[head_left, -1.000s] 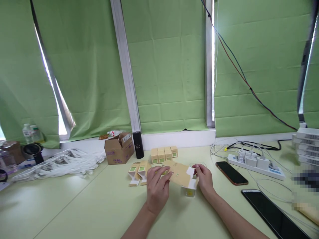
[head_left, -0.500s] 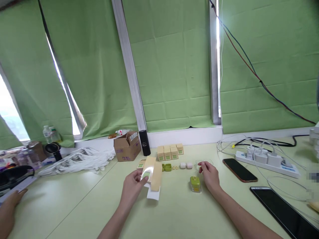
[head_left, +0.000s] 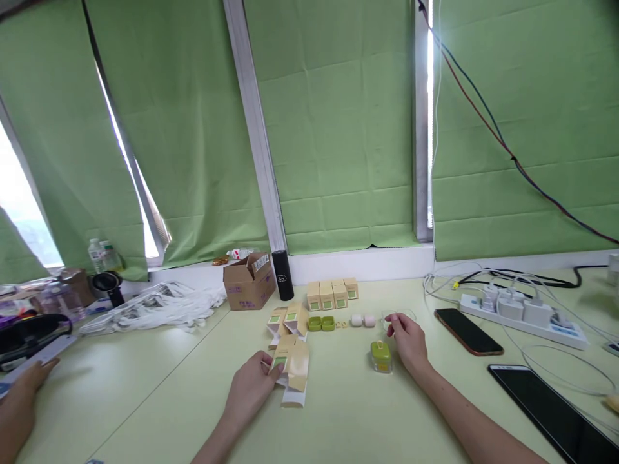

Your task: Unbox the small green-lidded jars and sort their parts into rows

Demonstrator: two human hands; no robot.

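- Green curtains (head_left: 338, 129) fill the upper half of the frame.
- The pale table (head_left: 348, 419) spans the lower half.
- White straps (head_left: 159, 309) lie heaped at middle left.
- A big phone (head_left: 551, 412) lies at lower right, a smaller phone (head_left: 468, 332) above it, near a loaded power strip (head_left: 522, 320).
- The left hand (head_left: 254, 383), lower centre, is closed thumb against fingers on the open box (head_left: 298, 367), white flaps toward the bottom of the frame.
- The right hand (head_left: 409, 341), right of centre, is loosely curled, thumb near forefinger; whether it holds anything, I cannot tell.
- Another person's hand (head_left: 31, 380) is at the left edge.
- A carton (head_left: 248, 283) stands left of centre, just beside a black cylinder (head_left: 283, 276).
- Two more open boxes (head_left: 296, 317) sit above the held one; four closed boxes (head_left: 327, 296) stand in a row at centre.
- A green-topped jar (head_left: 381, 356) stands just left of the right hand.
- Green trays (head_left: 314, 323), white pieces (head_left: 356, 320) and tiny yellow bits (head_left: 338, 325) line up mid-frame.
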